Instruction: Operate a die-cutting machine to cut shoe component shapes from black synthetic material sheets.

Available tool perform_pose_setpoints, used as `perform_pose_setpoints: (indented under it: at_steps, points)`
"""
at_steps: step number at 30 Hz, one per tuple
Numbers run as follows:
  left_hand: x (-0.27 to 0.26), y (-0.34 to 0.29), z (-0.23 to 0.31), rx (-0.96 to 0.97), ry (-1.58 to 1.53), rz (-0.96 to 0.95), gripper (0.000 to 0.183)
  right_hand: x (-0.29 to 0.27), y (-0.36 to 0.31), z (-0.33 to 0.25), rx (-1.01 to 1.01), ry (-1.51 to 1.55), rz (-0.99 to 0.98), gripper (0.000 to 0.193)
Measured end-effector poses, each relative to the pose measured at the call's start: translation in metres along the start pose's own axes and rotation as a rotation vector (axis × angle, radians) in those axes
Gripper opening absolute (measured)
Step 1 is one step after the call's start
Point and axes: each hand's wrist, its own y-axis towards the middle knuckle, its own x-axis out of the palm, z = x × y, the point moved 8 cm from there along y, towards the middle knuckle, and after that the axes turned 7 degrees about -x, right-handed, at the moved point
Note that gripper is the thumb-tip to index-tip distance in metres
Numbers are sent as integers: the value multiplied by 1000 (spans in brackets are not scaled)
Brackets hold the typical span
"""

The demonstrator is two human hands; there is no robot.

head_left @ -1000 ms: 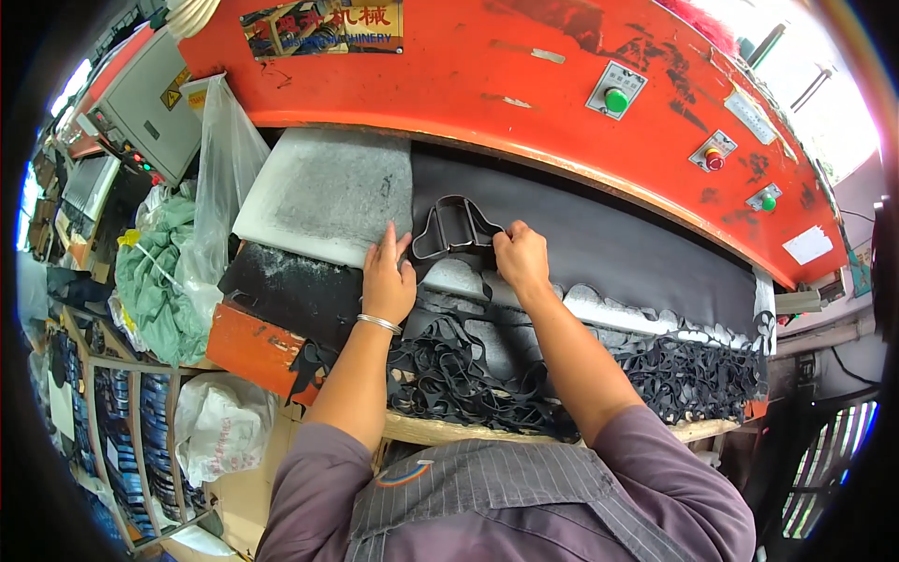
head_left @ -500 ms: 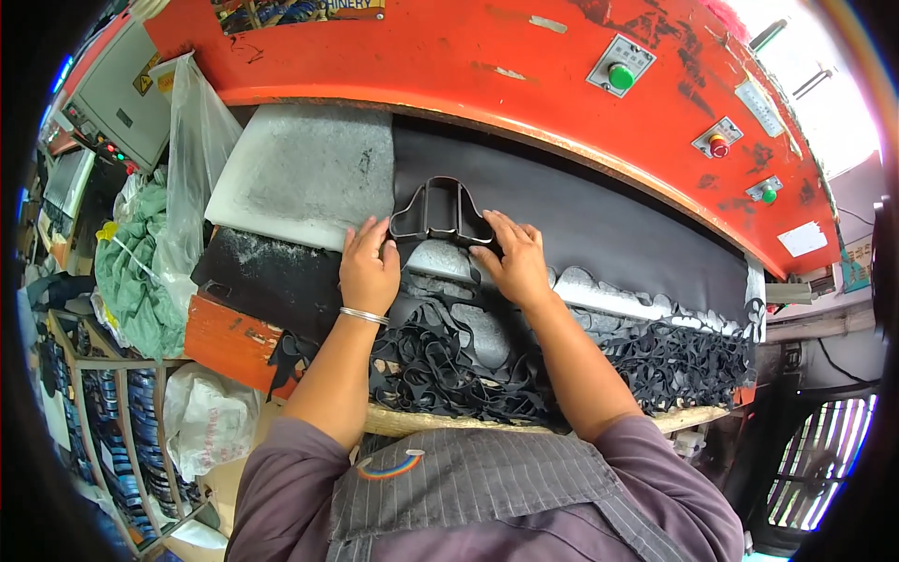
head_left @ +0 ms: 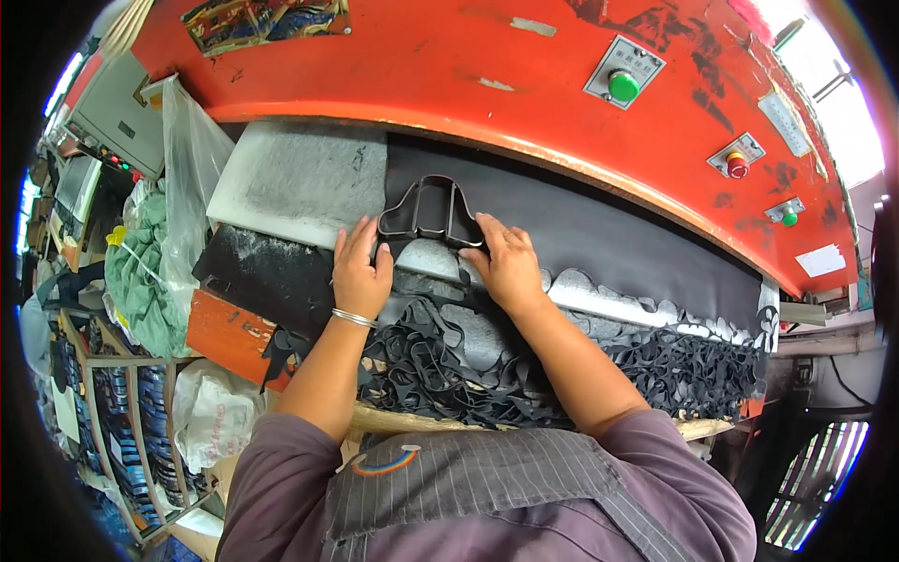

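Note:
A metal cutting die (head_left: 451, 214), with a curved outline and bars across its middle, lies on a black sheet of material (head_left: 599, 220). My left hand (head_left: 361, 272) has its fingers at the die's left end. At the opposite end, my right hand (head_left: 510, 267) grips with its fingers on the far side and its thumb near the front edge. Between my hands, just in front of the die, the sheet's front edge is scalloped by cut-outs, and the whitish surface beneath shows there. A heap of tangled black offcuts (head_left: 440, 361) lies between my forearms and beyond the right one.
The orange-red machine beam (head_left: 449, 80) spans the far side, carrying a large green button (head_left: 624, 86), a red button (head_left: 737, 166) and a smaller green one. A thick whitish pad (head_left: 300, 183) lies left of the sheet. Clear plastic (head_left: 192, 159) hangs at the left, above shelves (head_left: 86, 351).
The view has shifted slightly, so the machine sits a little differently in the picture. My hands stay at both ends of the die, which has moved or turned only slightly, if at all.

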Motion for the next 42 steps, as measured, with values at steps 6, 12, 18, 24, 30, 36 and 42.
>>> perform_pose_setpoints:
  at_steps: [6,12,18,24,30,36,42]
  points:
    - [0,-4,11,56,70,9,42,-7,-8,4,19,-24,-5,63]
    - [-38,13,33,-175,-276,170,37,-160,-43,17,48,89,480,67]
    - [8,22,234,301,-592,-335,16,-389,-122,115,230,-412,1263,48]
    - [-25,58,305,515,-364,-202,32,-466,-147,170,522,-764,1154,70]
    - [-33,-32,226,371,-319,-365,33,-434,-183,125,401,78,1243,70]
    - [-75,-146,98,34,129,-589,30,-431,-134,27,40,-15,1061,42]
    - [-89,-168,93,50,214,-337,23,-236,0,-138,-415,176,517,24]
